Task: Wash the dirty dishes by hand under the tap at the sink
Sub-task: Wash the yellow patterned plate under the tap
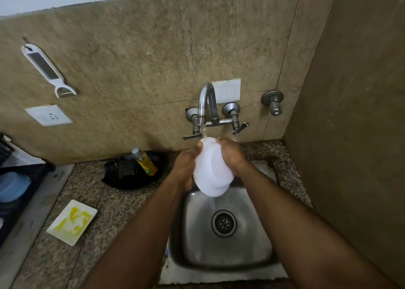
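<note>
A white bowl (211, 170) is held tilted above the steel sink (258, 251), its far rim right under the running tap (206, 104). My left hand (186, 164) grips the bowl's left side, thumb on the rim. My right hand (232, 155) grips its right side, fingers curled over the top edge. Water runs off the bowl's lower edge toward the drain (223, 223). A white rectangular plate (72, 222) smeared with yellow lies on the counter to the left.
A yellow dish-soap bottle (145, 161) lies in a black pan (131, 170) behind the plate. A dish rack with a blue container (13, 185) stands at far left. A peeler (47, 69) hangs on the wall. A stone wall (350, 135) closes the right side.
</note>
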